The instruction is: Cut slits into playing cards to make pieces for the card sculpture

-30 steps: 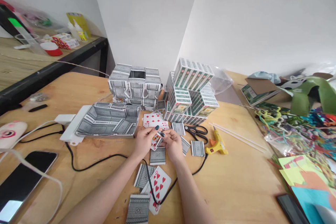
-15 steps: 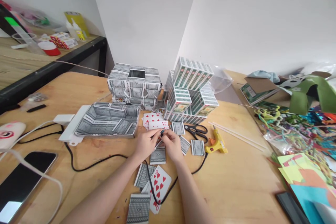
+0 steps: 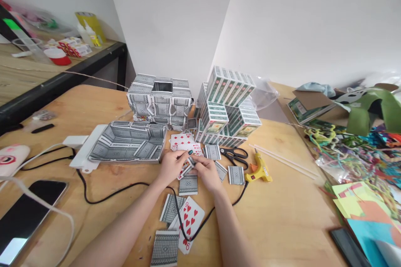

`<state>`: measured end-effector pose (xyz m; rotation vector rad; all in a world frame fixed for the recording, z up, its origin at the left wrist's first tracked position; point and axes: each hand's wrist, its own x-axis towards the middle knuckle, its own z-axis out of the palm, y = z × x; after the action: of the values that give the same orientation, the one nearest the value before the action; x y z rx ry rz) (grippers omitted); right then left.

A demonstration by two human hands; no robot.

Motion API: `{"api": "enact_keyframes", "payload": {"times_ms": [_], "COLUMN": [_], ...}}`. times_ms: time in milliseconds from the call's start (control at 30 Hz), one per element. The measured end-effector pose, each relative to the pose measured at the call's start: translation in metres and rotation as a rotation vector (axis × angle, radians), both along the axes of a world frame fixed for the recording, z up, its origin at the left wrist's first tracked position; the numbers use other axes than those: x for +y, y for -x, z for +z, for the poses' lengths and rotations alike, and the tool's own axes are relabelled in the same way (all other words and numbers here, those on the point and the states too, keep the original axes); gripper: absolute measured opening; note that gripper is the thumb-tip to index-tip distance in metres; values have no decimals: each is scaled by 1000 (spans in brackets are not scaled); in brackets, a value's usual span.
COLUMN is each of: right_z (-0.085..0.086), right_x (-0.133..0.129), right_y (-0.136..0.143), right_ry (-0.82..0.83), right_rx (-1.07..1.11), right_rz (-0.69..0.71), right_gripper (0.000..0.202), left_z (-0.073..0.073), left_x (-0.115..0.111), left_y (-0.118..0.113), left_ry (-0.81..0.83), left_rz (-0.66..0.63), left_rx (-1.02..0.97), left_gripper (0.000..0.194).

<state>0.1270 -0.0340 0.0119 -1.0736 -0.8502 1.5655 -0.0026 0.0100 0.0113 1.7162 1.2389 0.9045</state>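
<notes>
My left hand (image 3: 171, 168) and my right hand (image 3: 206, 173) meet over the middle of the table. Their fingers are pinched around a small playing card (image 3: 187, 168), partly hidden by the fingertips. Just beyond them lie face-up playing cards (image 3: 182, 138) with red diamonds. Below the hands is a grey-backed folded card (image 3: 188, 185), and nearer to me a nine of hearts (image 3: 190, 221). Other folded cards (image 3: 235, 175) lie to the right. A tray covered in cards (image 3: 128, 144) sits left of my hands, with a card-covered box (image 3: 159, 100) behind it.
Stacked card boxes (image 3: 224, 104) stand at the back. Black scissors (image 3: 234, 156) and a yellow glue gun (image 3: 259, 169) lie right of my hands; its black cable (image 3: 208, 218) loops under my forearms. A power strip (image 3: 86, 150) and a phone (image 3: 29, 217) are at left, coloured paper (image 3: 360, 206) at right.
My left fingertips have risen slightly and drawn a little apart from my right ones, so more of the small card between them shows. The things on the table stay put.
</notes>
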Motion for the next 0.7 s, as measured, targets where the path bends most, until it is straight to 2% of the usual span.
{"api": "enact_keyframes", "payload": {"times_ms": [133,300,500,700], "right_z": [-1,-5,-4,-4], "right_x": [1,3,2,2], "right_y": [1,4,5,5], "right_ry": [10,-16,-20,-14], "right_rx": [51,-18,-76,-76], "right_rz": [-40,-118,-113,-105], "right_gripper": [24,21,23,23], "left_z": [1,-2,-1,2], "left_x": [1,-3,-3,-2], "left_y": [-2,-3,-2,-2], "left_ry": [36,-28,-85,-62], "left_rz": [13,26,31,26], "left_rx": [-39,-5,51,33], "left_gripper": [32,30,30,31]}}
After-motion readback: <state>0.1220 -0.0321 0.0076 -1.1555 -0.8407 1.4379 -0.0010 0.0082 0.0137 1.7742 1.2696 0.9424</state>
